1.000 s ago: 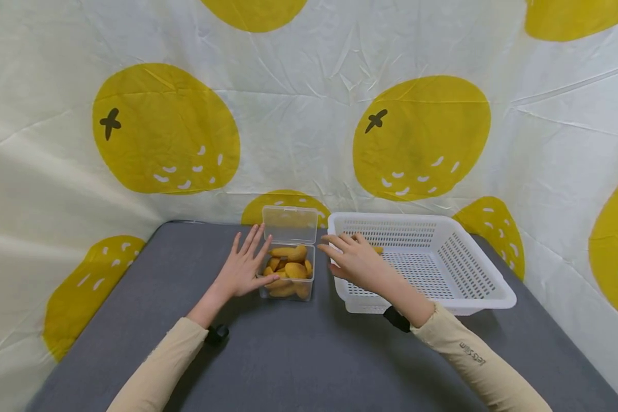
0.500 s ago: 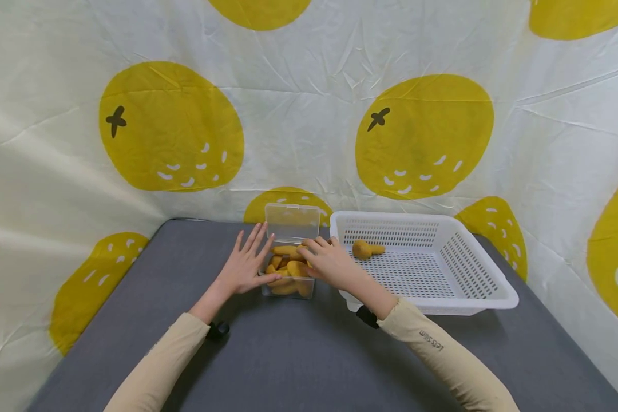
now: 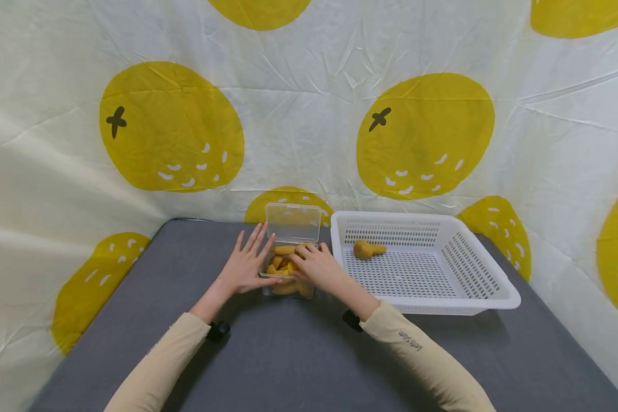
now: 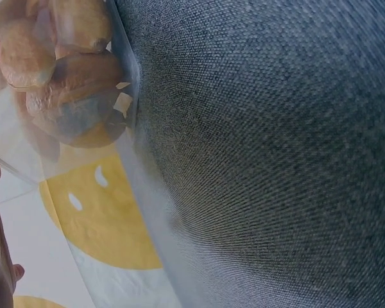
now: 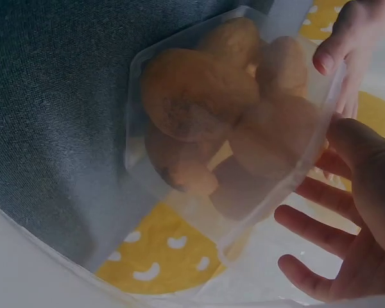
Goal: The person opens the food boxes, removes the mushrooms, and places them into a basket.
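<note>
Left grip [image 3: 243, 268] is resting spread-fingered at clear box's [image 3: 287, 278] left; right grip [image 3: 316, 266] is bending over its right, hold unclear; brown pieces [image 3: 284, 250] inside are probably handling light, firm, suiting mid-body pinches

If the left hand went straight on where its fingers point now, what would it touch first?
Probably the open clear lid, near its left edge; how far the left hand is from it is unclear.

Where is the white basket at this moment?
In the head view, the white basket stands on the table, right of the picture's centre, just right of the clear box.
</note>
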Action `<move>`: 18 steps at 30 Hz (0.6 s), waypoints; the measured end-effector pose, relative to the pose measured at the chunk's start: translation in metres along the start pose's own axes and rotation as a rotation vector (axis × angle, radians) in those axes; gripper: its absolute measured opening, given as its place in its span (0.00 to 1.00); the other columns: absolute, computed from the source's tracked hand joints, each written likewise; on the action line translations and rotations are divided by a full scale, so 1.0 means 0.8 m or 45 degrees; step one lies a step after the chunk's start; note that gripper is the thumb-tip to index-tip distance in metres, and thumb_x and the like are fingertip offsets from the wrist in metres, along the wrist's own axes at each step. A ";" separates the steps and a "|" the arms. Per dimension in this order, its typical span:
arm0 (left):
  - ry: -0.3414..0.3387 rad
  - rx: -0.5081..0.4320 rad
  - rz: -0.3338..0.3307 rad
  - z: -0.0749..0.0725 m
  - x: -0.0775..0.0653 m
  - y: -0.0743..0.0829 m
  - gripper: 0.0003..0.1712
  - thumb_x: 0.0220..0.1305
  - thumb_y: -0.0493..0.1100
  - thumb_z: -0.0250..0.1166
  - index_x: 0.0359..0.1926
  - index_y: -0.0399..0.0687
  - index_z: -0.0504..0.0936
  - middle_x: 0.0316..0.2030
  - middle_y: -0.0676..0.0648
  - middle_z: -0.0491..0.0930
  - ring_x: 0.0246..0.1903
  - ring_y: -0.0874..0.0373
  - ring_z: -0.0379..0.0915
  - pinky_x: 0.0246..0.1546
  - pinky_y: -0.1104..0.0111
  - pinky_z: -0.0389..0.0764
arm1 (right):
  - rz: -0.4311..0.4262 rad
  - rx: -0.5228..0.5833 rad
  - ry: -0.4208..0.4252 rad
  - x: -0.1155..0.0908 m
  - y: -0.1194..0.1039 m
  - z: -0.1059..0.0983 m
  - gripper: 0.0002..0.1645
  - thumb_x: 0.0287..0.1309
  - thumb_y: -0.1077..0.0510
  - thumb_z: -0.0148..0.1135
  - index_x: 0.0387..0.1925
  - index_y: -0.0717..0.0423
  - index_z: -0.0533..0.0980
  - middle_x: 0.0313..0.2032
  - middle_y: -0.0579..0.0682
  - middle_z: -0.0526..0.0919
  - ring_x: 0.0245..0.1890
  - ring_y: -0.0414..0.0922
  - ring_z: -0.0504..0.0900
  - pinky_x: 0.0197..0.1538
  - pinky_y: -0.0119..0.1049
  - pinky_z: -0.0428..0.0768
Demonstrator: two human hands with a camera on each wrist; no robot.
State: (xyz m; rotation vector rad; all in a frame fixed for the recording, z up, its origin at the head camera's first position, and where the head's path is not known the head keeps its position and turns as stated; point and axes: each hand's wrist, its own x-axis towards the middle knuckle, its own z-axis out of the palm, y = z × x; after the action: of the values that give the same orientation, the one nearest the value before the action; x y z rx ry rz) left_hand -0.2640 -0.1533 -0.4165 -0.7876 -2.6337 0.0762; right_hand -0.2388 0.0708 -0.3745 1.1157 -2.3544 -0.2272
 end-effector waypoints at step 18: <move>0.065 0.023 0.023 0.004 -0.001 -0.002 0.61 0.44 0.83 0.35 0.70 0.51 0.36 0.70 0.40 0.36 0.69 0.48 0.30 0.64 0.45 0.40 | -0.046 0.081 -0.074 0.003 -0.008 0.004 0.14 0.56 0.50 0.56 0.44 0.50 0.75 0.39 0.46 0.74 0.35 0.44 0.73 0.34 0.37 0.69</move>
State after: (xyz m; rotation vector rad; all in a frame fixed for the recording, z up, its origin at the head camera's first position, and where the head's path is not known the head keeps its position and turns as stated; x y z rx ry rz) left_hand -0.2656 -0.1544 -0.4194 -0.7969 -2.5747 0.0832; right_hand -0.2374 0.0645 -0.3788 1.1974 -2.4093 -0.2009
